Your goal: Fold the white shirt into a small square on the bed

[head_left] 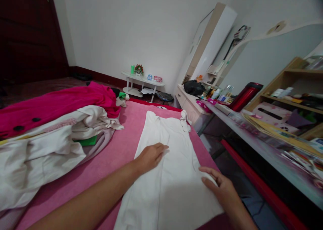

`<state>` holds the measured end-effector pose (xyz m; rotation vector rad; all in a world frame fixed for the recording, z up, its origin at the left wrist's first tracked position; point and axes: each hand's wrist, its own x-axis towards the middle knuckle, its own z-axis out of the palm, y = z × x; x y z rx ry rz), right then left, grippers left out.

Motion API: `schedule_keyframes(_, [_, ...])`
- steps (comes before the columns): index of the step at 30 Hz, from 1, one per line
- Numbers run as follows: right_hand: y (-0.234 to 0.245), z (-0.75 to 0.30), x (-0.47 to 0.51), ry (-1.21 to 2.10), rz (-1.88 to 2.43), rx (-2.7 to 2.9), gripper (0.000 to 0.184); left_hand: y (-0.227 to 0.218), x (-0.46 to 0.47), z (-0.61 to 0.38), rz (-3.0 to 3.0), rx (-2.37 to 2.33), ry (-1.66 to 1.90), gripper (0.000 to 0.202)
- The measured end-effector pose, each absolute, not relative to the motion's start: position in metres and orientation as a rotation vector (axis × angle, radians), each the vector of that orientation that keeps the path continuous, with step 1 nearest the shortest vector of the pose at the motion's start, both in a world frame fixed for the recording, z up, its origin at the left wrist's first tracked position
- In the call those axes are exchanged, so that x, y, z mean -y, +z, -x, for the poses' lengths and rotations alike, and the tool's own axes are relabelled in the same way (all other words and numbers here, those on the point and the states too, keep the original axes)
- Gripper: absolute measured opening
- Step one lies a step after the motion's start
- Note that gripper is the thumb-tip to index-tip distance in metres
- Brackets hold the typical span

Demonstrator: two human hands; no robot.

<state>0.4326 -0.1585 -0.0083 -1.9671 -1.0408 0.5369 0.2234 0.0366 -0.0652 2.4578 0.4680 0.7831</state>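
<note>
A long white garment (176,189) lies spread lengthwise on the pink bed cover (131,122), with a bunched, tie-like piece of cloth at its far right corner. My left hand (150,157) rests palm down on the garment's middle, fingers stretched forward over a lengthwise crease. At the right edge, my right hand (219,184) has white fabric between its thumb and fingers. The near end of the garment runs out of the picture at the bottom.
To the left is a pile of clothes, with a magenta garment (63,103) over white ones (50,152). A cluttered desk (242,132) with a red flask (246,97) borders the right side. A low white table (143,78) and a round stool (165,97) stand beyond the bed.
</note>
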Motion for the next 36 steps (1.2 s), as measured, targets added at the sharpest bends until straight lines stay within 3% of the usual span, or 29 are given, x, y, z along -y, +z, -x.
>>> schedule_keyframes(4, [0.020,-0.395,0.141,0.663,1.860,1.189,0.041,-0.062,-0.030,-0.223,-2.196,-0.367,0.847,0.043])
schedule_keyframes(10, [0.012,-0.380,0.093,1.127,1.631,1.633,0.036,-0.061,-0.032,-0.225,-2.011,-0.332,0.784,0.049])
schedule_keyframes(12, [0.009,-0.408,0.054,0.977,1.600,1.508,0.027,-0.063,-0.033,-0.227,-2.084,-0.322,0.735,0.046])
schedule_keyframes(17, [-0.005,-0.495,-0.051,0.616,1.608,0.830,0.031,-0.075,-0.036,-0.233,-2.123,-0.379,0.708,0.050])
schedule_keyframes(26, [-0.028,-0.549,-0.146,0.736,1.493,0.584,0.028,-0.088,-0.045,-0.242,-1.878,-0.475,0.739,0.044])
schedule_keyframes(36, [-0.030,-0.571,-0.140,0.760,1.684,0.496,0.022,-0.089,-0.046,-0.245,-1.882,-0.510,0.754,0.039])
